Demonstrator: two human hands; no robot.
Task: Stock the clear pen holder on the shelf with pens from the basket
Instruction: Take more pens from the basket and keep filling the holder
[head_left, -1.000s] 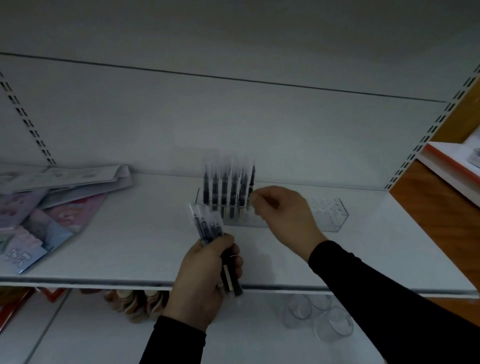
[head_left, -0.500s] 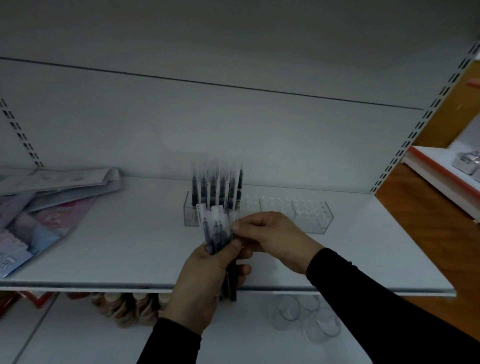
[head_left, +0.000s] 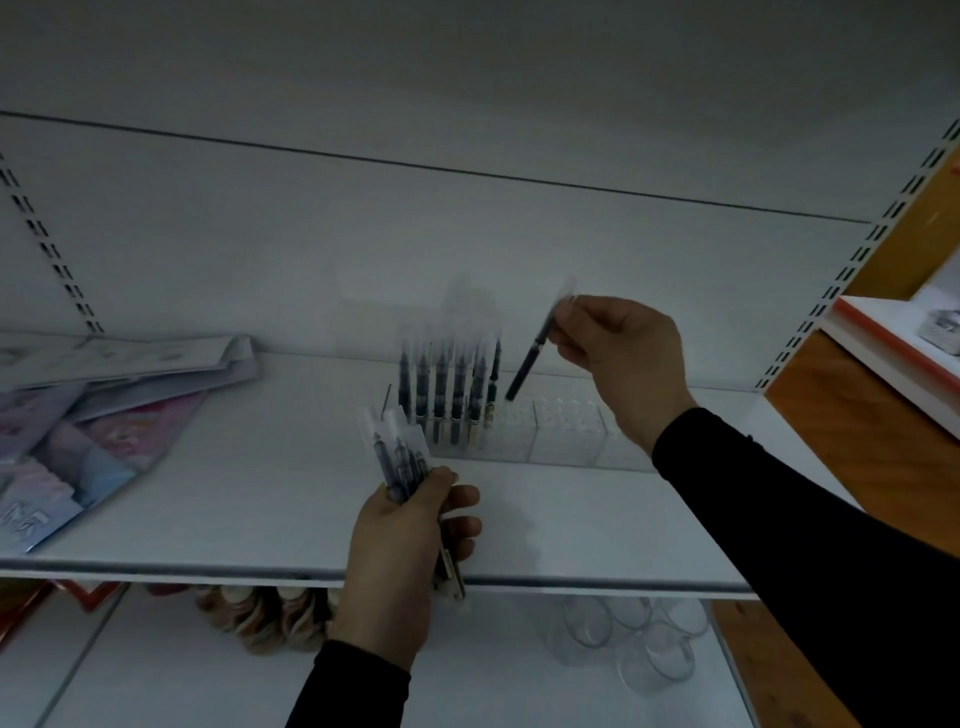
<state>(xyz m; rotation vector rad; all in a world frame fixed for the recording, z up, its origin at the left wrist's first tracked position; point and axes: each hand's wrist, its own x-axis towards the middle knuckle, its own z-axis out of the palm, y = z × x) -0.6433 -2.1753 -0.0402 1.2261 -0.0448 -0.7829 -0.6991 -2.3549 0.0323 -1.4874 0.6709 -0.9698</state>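
The clear pen holder (head_left: 561, 434) stands on the white shelf (head_left: 260, 499). Several dark pens (head_left: 449, 387) with clear caps stand upright in its left part; its right part holds none. My right hand (head_left: 621, 358) pinches one dark pen (head_left: 530, 358) by its upper end, tilted, its lower tip just above the holder beside the standing pens. At the shelf's front edge my left hand (head_left: 405, 545) grips a bundle of pens (head_left: 402, 457), caps pointing up. The basket is out of view.
Flat packaged booklets (head_left: 104, 410) lie piled on the shelf's left part. Under the shelf sit clear cups (head_left: 634, 639) and brown round items (head_left: 265, 618). A slotted upright (head_left: 857, 254) bounds the shelf on the right, with an orange-edged shelf (head_left: 893, 348) beyond.
My right hand drew one pen out of the bundle in my left hand and carried it up and right to the holder. My left hand stayed near the shelf's front edge.
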